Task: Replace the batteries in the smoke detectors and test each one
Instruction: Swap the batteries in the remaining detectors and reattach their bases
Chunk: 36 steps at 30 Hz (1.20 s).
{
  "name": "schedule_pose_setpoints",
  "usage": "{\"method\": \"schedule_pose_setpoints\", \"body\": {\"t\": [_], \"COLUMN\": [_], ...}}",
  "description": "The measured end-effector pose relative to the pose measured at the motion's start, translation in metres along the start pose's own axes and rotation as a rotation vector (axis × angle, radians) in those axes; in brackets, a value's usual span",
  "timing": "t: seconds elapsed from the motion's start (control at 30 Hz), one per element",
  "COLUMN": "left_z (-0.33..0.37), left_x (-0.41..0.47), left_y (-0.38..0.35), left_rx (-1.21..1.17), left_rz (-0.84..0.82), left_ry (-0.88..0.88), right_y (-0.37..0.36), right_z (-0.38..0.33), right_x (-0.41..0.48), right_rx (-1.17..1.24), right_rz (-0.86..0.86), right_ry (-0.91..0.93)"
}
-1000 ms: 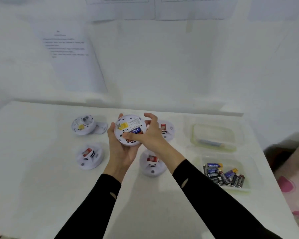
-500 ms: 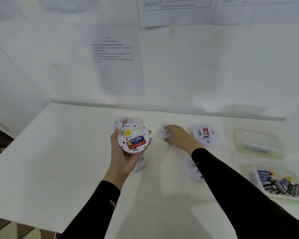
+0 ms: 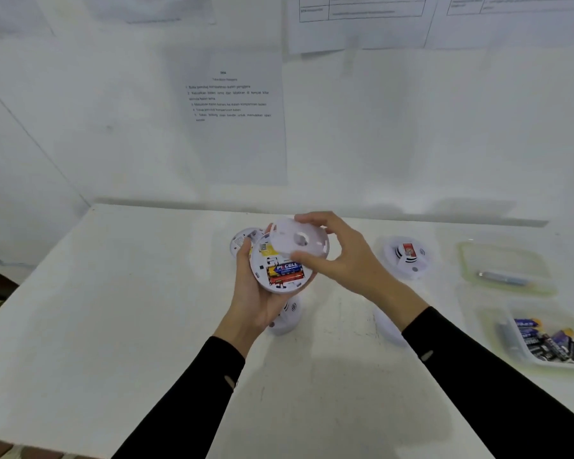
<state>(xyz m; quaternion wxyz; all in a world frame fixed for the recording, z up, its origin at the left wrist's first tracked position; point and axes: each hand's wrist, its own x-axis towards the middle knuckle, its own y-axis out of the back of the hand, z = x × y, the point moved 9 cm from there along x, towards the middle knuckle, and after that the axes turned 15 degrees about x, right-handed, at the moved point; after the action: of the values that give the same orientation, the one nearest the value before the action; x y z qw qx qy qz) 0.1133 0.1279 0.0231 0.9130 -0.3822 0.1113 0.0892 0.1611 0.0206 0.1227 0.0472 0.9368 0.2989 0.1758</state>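
Note:
My left hand [image 3: 256,293] grips a round white smoke detector [image 3: 279,276] with its back facing me; two batteries [image 3: 285,273] lie in its open compartment. My right hand [image 3: 335,256] pinches a white round back cover [image 3: 295,241] by its rim and holds it tilted over the detector's upper edge. Another detector [image 3: 406,256] sits face up on the white table [image 3: 113,309] to the right. One more detector [image 3: 242,240] lies behind my left hand, and two others [image 3: 287,316] are partly hidden under my wrists.
A clear tray [image 3: 504,270] at the right holds one battery. A second clear tray [image 3: 544,342] nearer me holds several batteries. Printed sheets [image 3: 236,117] hang on the white wall behind the table. The table's left edge falls off near the wall corner.
My right hand picked up the white cover from the table and brought it over the detector in my left hand. The view shifted left.

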Motion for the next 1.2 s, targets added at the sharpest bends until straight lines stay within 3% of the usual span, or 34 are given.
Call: {"method": "schedule_pose_setpoints", "body": {"t": [0.2,0.37,0.77,0.87,1.0,1.1,1.2], "left_z": [0.014,0.007,0.001,0.004,0.01,0.009,0.008], "left_x": [-0.005,-0.004,-0.007,-0.005,-0.002,-0.001,0.0], "left_y": [-0.014,-0.018,-0.024,-0.016,-0.011,-0.01,-0.008], "left_rx": [0.053,0.116,0.275,0.302,0.346,0.378,0.359], "left_rz": [-0.022,-0.04,-0.044,0.006,0.07,0.081,0.071], "left_ry": [-0.112,-0.129,-0.072,-0.087,-0.127,-0.153,-0.184], "right_y": [-0.01,-0.016,-0.008,0.007,0.014,0.006,0.007], "right_z": [-0.008,-0.002,0.005,0.022,0.065,0.074,0.076], "right_x": [-0.029,-0.039,-0.033,-0.027,-0.025,-0.029,-0.029], "right_rx": [-0.17,-0.183,-0.382,-0.075,0.473,0.651,0.68], "right_rz": [0.297,0.468,0.424,0.381,0.331,0.29,0.323], "right_ry": [0.161,0.169,0.17,-0.037,-0.478,-0.572,-0.557]}}
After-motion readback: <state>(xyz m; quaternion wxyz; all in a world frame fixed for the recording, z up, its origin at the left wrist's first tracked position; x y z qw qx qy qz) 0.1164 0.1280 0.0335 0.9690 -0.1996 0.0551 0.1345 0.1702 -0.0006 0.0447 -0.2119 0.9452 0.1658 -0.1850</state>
